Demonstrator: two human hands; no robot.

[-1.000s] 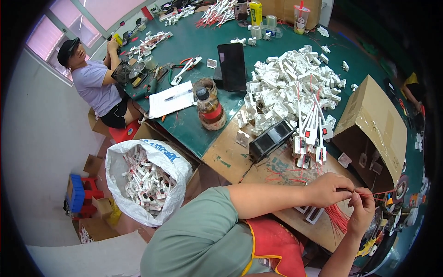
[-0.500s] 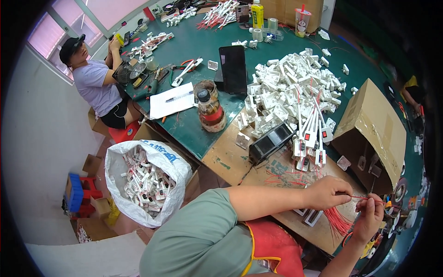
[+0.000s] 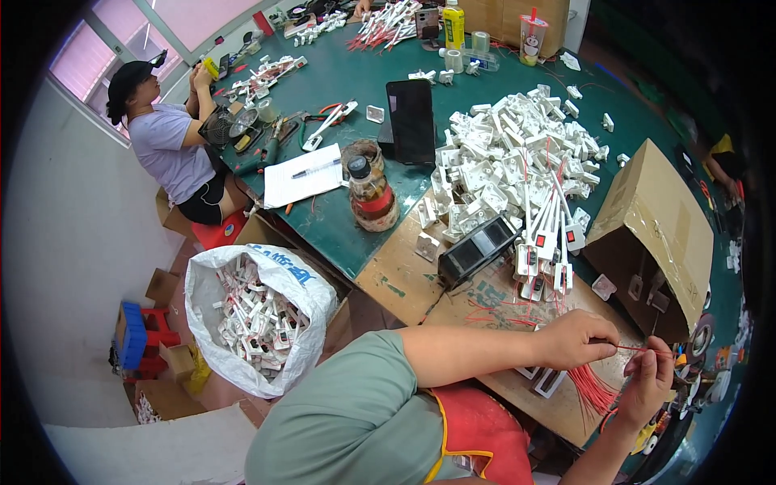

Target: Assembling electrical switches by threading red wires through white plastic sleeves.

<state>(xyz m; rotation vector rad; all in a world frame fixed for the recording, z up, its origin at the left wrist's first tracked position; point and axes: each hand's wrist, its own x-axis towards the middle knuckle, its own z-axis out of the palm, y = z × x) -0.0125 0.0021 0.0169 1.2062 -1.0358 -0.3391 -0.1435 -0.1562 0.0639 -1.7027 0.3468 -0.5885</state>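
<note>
A thin red wire (image 3: 628, 348) runs between my two hands above the right front of the workbench. One end is pinched between the thumb and finger of my left hand (image 3: 572, 339). The fingertips of my right hand (image 3: 647, 386) close on the same wire. Just below my hands lies a bundle of red wires (image 3: 592, 390), fanned out on the brown board. White plastic frames (image 3: 550, 382) lie by that bundle, partly covered by my left forearm. Beyond my left hand, white switch housings with red wires (image 3: 543, 263) are grouped together.
A big heap of white plastic parts (image 3: 517, 153) covers the middle. A cardboard box (image 3: 659, 230) stands tilted at right. A black device (image 3: 478, 250), a bottle (image 3: 370, 194) and a phone (image 3: 410, 121) stand nearby. A white sack (image 3: 202, 323) is at left; a co-worker (image 3: 170, 137) sits beyond.
My hands hold nearly the same pose on the red wire. The co-worker at the left has turned their head toward the table. A hand has appeared at the far edge.
</note>
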